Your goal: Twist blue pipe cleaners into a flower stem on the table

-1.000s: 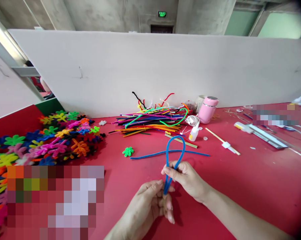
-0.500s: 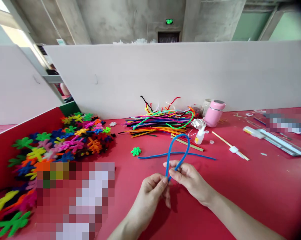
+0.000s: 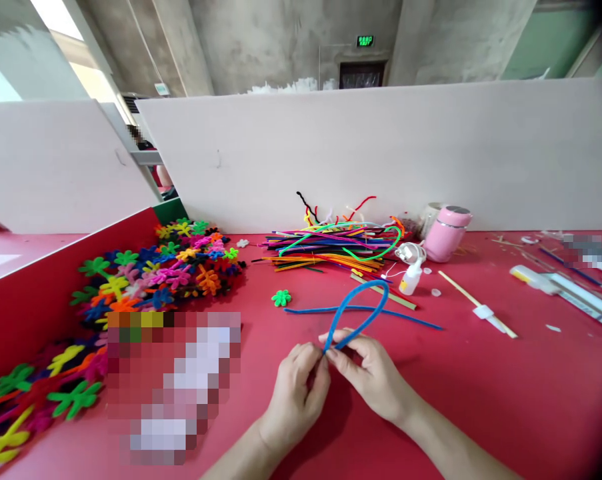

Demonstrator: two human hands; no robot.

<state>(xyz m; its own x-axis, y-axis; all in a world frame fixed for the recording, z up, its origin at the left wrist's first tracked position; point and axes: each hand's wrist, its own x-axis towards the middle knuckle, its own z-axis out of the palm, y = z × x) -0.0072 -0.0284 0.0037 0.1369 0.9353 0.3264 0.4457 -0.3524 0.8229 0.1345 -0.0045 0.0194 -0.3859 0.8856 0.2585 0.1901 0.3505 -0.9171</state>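
A blue pipe cleaner [image 3: 383,300] is bent into a teardrop loop that rises from between my two hands. My left hand [image 3: 301,393] pinches its two ends where they meet, and the fingers hide the tips. Close beside it, my right hand [image 3: 373,377] grips the loop's lower right side between thumb and fingers. Just behind the loop, a second blue pipe cleaner [image 3: 421,322] lies nearly straight on the red table [image 3: 461,400]. A small green pipe-cleaner flower [image 3: 281,298] rests near that one's left end.
Behind lies a pile of coloured pipe cleaners [image 3: 331,243]. Many fuzzy flowers [image 3: 173,273] heap on the left. At the right are a glue bottle [image 3: 411,279], a white cable [image 3: 409,253], a pink flask [image 3: 448,233], a wooden stick [image 3: 461,292] and a paper cutter [image 3: 588,303]. A white partition [image 3: 361,153] stands behind.
The loop has tilted to the right and its ends have come together. My left fingers have curled in around the joint. The whole view has shifted, with the scene sliding right.
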